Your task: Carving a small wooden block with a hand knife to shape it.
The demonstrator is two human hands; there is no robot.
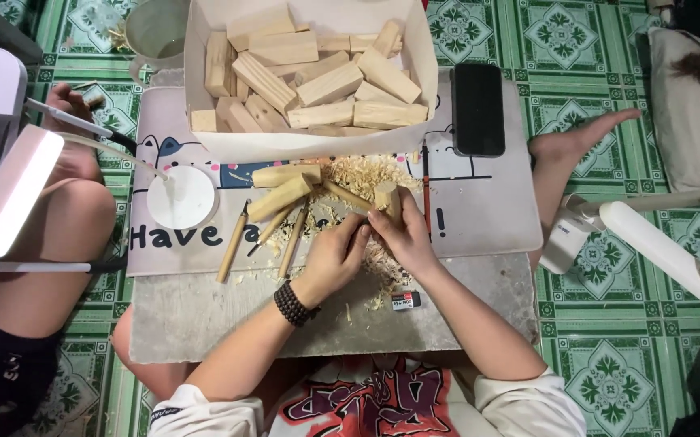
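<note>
Wooden carving work, seen from the head camera.
Left hand (pixel 335 257) grips a carving tool (pixel 346 197); right hand (pixel 402 231) clasps a small wood piece (pixel 388 197) over shavings (pixel 363 172). Three wooden-handled tools (pixel 232 242) and two loose blocks (pixel 281 197) lie just beside; one cardboard box (pixel 309 144) holds many blocks. One phone (pixel 478 108), one lamp base (pixel 182 197). Grey surface (pixel 204 311), green tiled floor (pixel 609 340).
</note>
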